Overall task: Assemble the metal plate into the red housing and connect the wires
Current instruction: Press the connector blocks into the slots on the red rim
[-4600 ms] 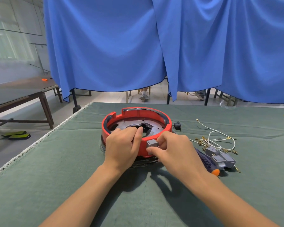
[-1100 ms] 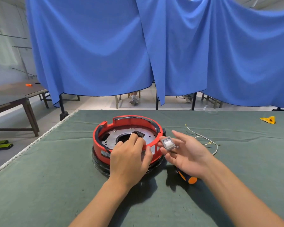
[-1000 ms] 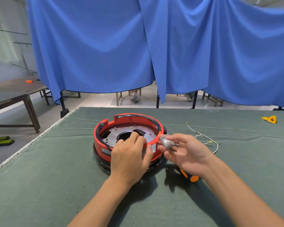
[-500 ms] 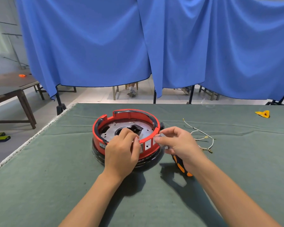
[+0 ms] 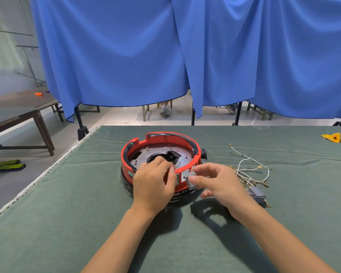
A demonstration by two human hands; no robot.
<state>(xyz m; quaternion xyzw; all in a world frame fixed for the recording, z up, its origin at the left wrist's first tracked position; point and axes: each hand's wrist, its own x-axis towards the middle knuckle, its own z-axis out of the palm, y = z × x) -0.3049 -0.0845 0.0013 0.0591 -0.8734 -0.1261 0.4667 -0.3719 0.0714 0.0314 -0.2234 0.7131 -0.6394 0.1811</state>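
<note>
A round red housing [image 5: 193,154] stands on the green table cloth, with the holed metal plate [image 5: 183,155] lying inside it. My left hand [image 5: 154,184] grips the housing's near rim, fingers curled over into the plate. My right hand [image 5: 219,182] pinches a small grey square part [image 5: 191,183] between thumb and forefinger, held against the housing's near outer wall. White wires [image 5: 248,170] with gold terminals lie loose to the right, apart from the housing.
A grey connector block [image 5: 257,194] lies just right of my right hand. A yellow scrap [image 5: 332,137] sits at the far right of the table [image 5: 67,203]. Blue curtains hang behind; the table's left edge is nearby.
My right hand turned the grey part over and brought it left, from mid-air to the housing's near wall. My left hand stayed on the rim. The view shifted slightly.
</note>
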